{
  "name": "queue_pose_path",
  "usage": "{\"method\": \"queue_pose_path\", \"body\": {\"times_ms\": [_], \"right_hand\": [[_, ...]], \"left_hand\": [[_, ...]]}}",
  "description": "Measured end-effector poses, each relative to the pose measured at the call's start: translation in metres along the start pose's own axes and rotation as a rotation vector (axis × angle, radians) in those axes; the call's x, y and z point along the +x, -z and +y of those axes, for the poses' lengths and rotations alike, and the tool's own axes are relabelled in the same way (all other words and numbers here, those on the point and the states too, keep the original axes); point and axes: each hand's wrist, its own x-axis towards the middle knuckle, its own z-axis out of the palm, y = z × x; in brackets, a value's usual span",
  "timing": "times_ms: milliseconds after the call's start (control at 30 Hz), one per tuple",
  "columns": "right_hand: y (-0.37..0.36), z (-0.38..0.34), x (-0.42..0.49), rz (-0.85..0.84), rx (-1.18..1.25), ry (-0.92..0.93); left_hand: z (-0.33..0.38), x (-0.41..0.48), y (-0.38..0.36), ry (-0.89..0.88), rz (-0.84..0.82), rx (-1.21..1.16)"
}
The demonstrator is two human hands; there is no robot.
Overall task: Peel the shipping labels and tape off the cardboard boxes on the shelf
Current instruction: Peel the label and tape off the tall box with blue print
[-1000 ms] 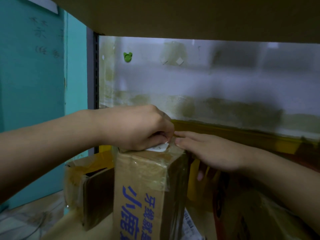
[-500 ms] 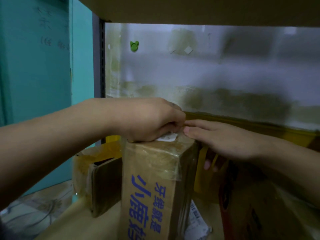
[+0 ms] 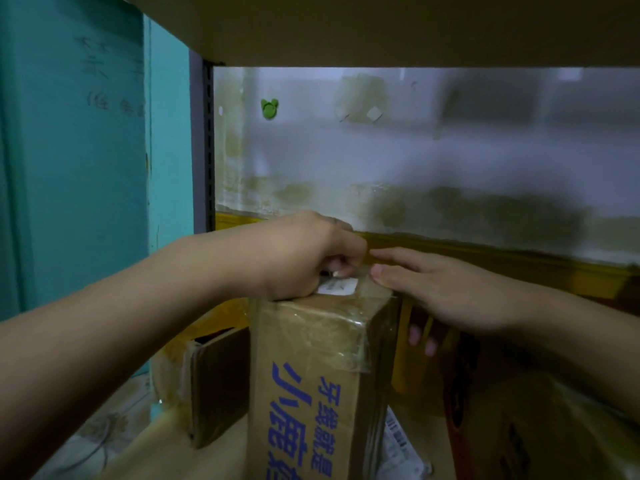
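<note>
A tall cardboard box [image 3: 311, 382] with blue printed characters and clear tape over its top stands upright on the shelf. A small white label [image 3: 338, 286] lies on its top face. My left hand [image 3: 298, 254] rests on the box top with fingers curled, pinching at the label's far edge. My right hand [image 3: 440, 289] lies on the box's top right corner, thumb and forefinger stretched along the top beside the label, the other fingers hanging down the box's right side.
A small dark box [image 3: 218, 382] wrapped in yellowish tape stands left of the tall box. A red-brown box [image 3: 519, 427] sits at lower right, with a barcode label [image 3: 398, 441] lying on the shelf between. The upper shelf board [image 3: 381, 26] hangs close overhead; a teal wall [image 3: 76, 150] is at left.
The view has shifted slightly. Both hands stay on the box top; more of the white label shows beneath my left fingers than before.
</note>
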Motion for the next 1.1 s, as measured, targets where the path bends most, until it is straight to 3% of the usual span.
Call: {"method": "queue_pose_path", "body": {"times_ms": [167, 300, 633, 933, 1100], "right_hand": [[-0.002, -0.001, 0.000, 0.015, -0.018, -0.001], [-0.001, 0.000, 0.001, 0.009, -0.031, 0.001], [-0.001, -0.007, -0.003, 0.031, -0.114, 0.018], [-0.002, -0.009, -0.006, 0.089, -0.236, 0.084], [0.004, -0.016, -0.005, 0.285, -0.680, 0.220]], "left_hand": [[-0.002, -0.005, -0.004, 0.064, 0.137, -0.035], [-0.003, -0.005, -0.004, 0.097, 0.109, -0.094], [0.010, -0.018, 0.006, 0.255, 0.300, -0.421], [0.018, -0.037, 0.015, 0.277, 0.301, -0.476], [0.027, -0.047, 0.029, 0.255, 0.266, -0.454]]}}
